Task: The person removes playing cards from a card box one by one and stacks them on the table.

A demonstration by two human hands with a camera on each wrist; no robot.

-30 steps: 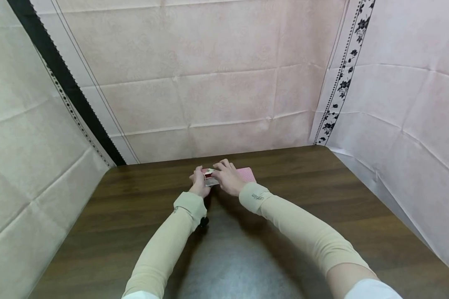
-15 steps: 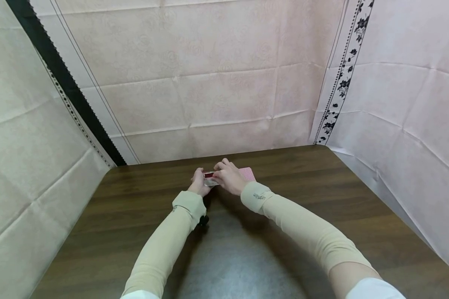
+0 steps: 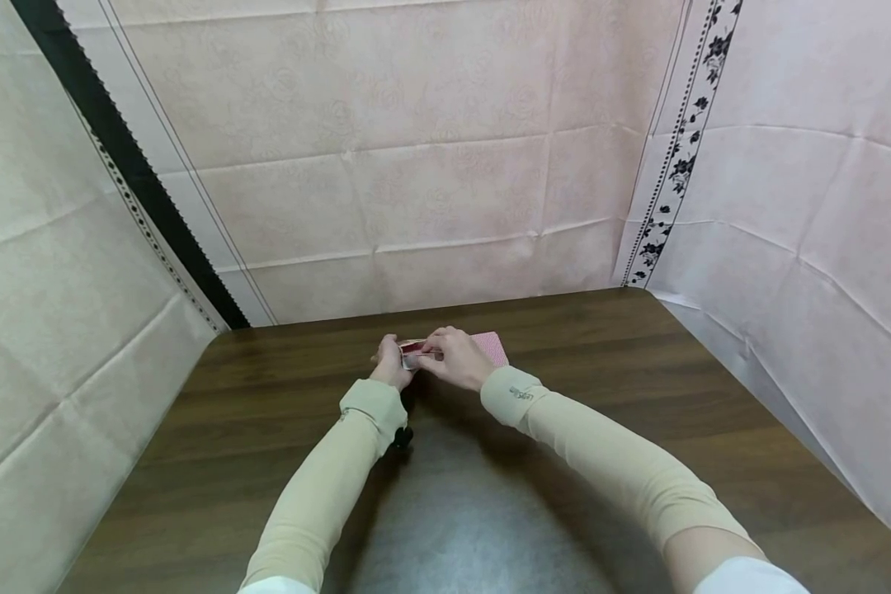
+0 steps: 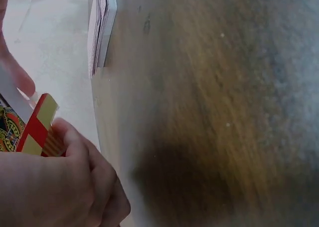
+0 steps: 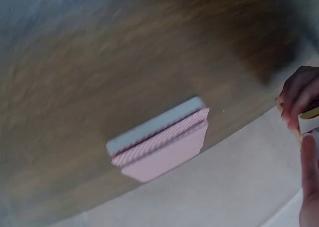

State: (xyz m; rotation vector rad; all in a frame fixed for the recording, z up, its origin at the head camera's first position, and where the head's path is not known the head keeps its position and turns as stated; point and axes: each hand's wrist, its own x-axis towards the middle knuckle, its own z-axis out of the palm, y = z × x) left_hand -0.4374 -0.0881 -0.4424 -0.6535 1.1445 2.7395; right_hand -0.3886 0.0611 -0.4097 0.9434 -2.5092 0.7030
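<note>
A small red and gold playing-card box (image 4: 39, 125) is up in front of me between both hands. My left hand (image 3: 391, 364) grips it, with the fingers curled round its side in the left wrist view. My right hand (image 3: 459, 358) pinches at the box's right end, thumb below and fingers above. A white piece and a colourful picture card face (image 4: 10, 130) show beside the box's edge; whether the right fingers hold a flap or a card is hidden. Just right of the right hand, a stack of pink-backed playing cards (image 5: 164, 152) lies on the table.
The brown wooden table (image 3: 267, 445) ends at a back edge just beyond the hands. Pale patterned cloth (image 3: 445, 190) hangs behind and at both sides. A small black object (image 3: 403, 437) sits under the left cuff.
The right fingers have drawn in and shifted from over the box's top to its right end. The left hand has moved slightly left with the box. The card stack has stayed put.
</note>
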